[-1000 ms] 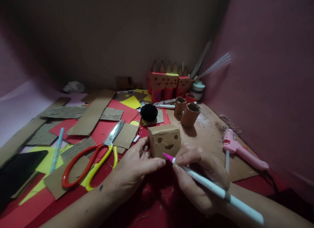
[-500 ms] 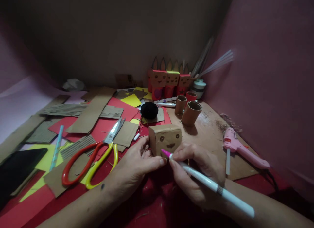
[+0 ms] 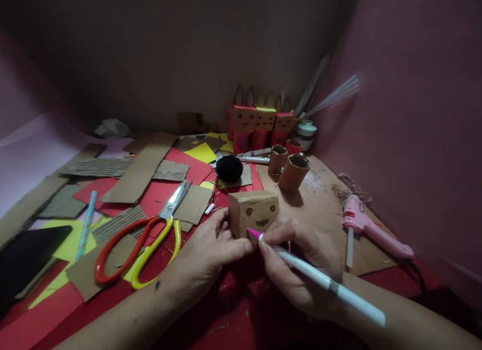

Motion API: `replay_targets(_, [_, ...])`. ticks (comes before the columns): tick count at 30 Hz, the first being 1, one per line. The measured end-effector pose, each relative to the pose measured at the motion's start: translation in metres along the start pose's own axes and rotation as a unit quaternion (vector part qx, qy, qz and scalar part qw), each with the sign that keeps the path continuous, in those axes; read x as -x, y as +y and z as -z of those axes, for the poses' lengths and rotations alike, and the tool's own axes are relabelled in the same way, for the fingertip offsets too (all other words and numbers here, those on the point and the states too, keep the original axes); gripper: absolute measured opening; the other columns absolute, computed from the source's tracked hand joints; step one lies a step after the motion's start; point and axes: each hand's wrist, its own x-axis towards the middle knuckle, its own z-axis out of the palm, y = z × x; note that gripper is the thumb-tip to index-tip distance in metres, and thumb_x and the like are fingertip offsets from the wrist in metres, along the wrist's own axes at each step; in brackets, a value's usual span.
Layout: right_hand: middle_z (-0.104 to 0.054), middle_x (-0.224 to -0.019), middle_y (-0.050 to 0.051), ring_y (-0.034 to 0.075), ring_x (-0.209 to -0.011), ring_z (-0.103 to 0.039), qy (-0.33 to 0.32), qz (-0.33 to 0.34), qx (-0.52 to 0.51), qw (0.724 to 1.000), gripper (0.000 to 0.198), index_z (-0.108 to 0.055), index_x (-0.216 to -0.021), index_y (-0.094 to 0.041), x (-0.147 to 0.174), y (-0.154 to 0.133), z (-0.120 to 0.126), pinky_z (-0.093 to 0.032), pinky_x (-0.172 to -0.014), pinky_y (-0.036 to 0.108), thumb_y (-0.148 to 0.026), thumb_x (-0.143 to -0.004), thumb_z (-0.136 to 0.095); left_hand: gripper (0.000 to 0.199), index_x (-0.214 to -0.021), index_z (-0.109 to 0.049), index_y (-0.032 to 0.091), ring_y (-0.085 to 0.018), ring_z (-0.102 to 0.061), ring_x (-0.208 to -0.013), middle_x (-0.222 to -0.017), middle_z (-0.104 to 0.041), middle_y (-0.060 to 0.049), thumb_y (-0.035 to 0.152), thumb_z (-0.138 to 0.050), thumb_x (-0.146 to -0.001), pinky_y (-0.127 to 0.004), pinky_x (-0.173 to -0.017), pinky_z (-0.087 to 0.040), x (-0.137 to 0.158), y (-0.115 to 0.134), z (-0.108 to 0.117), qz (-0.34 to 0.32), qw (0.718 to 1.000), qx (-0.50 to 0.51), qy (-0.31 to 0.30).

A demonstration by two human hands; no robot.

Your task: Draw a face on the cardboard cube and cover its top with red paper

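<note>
A small cardboard box (image 3: 251, 212) with two drawn eyes and a dark nose faces me, upright above the red surface. My left hand (image 3: 220, 242) grips it at its lower left, thumb along the bottom edge. In my right hand (image 3: 307, 259) is a white marker (image 3: 316, 274) with a magenta tip, pinched near the front. The tip rests at or very close to the face, below and left of the nose. Scissors (image 3: 150, 234) with one red and one yellow handle lie open, left of my left hand.
Cardboard strips (image 3: 141, 166) and coloured paper cover the left side. Behind stand cardboard tubes (image 3: 294, 173), a black round object (image 3: 229, 168) and several finished animal figures (image 3: 244, 124). A pink glue gun (image 3: 372, 229) lies at right, near a white jar (image 3: 305, 135).
The marker has shifted very slightly, its rear end a little higher and further left. My left hand and the box stay nearly still.
</note>
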Motion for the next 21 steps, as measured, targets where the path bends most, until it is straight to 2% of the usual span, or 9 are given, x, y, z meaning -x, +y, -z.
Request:
replay_targets(4, [-0.065, -0.069, 0.000, 0.011, -0.052, -0.056, -0.017, -0.008, -0.005, 1.000, 0.018, -0.056, -0.086, -0.023, 0.0003, 0.0004, 0.0006, -0.042, -0.045, 0.023, -0.007, -0.084, -0.063, 0.054, -0.121, -0.063, 0.020, -0.030, -0.062, -0.131, -0.135, -0.071, -0.008, 0.001, -0.078, -0.072, -0.035, -0.107, -0.051, 0.0019, 0.0023, -0.0013, 0.000, 1.000, -0.010, -0.004])
replay_targets(7, [-0.065, -0.071, 0.000, 0.012, -0.054, -0.057, -0.016, -0.014, -0.011, 1.000, 0.017, -0.056, -0.087, -0.023, 0.0016, 0.0020, 0.0000, -0.044, -0.046, 0.024, -0.008, -0.084, -0.063, 0.054, -0.123, -0.062, 0.021, -0.030, -0.061, -0.132, -0.138, -0.069, -0.009, 0.005, -0.079, -0.074, -0.034, -0.105, -0.052, 0.0030, 0.0029, -0.0014, -0.001, 1.000, -0.014, -0.007])
replay_targets(11, [-0.064, -0.069, -0.002, 0.009, -0.051, -0.054, -0.011, -0.012, 0.004, 1.000, 0.015, -0.057, -0.086, -0.022, 0.0024, 0.0037, -0.0011, -0.042, -0.046, 0.022, -0.008, -0.085, -0.062, 0.053, -0.124, -0.061, 0.020, -0.031, -0.061, -0.132, -0.139, -0.068, -0.011, 0.012, -0.082, -0.076, -0.036, -0.105, -0.052, 0.0018, 0.0026, -0.0015, -0.004, 1.000, -0.018, -0.009])
replay_targets(15, [-0.064, -0.072, -0.002, 0.011, -0.055, -0.058, -0.001, -0.019, 0.010, 1.000, 0.014, -0.057, -0.088, -0.023, 0.0023, 0.0052, -0.0021, -0.047, -0.051, 0.023, -0.011, -0.085, -0.063, 0.053, -0.124, -0.060, 0.019, -0.031, -0.063, -0.129, -0.137, -0.069, -0.011, 0.013, -0.083, -0.077, -0.038, -0.107, -0.051, 0.0011, 0.0016, -0.0008, -0.008, 1.000, -0.023, -0.011])
replay_targets(21, [-0.061, -0.069, -0.002, 0.012, -0.052, -0.054, 0.012, -0.023, 0.021, 0.999, 0.018, -0.054, -0.088, -0.025, 0.0022, 0.0066, -0.0048, -0.044, -0.047, 0.024, -0.009, -0.085, -0.062, 0.048, -0.122, -0.061, 0.018, -0.031, -0.063, -0.129, -0.135, -0.070, -0.011, 0.014, -0.082, -0.079, -0.040, -0.111, -0.049, 0.0039, 0.0027, -0.0006, -0.001, 0.999, -0.031, -0.011])
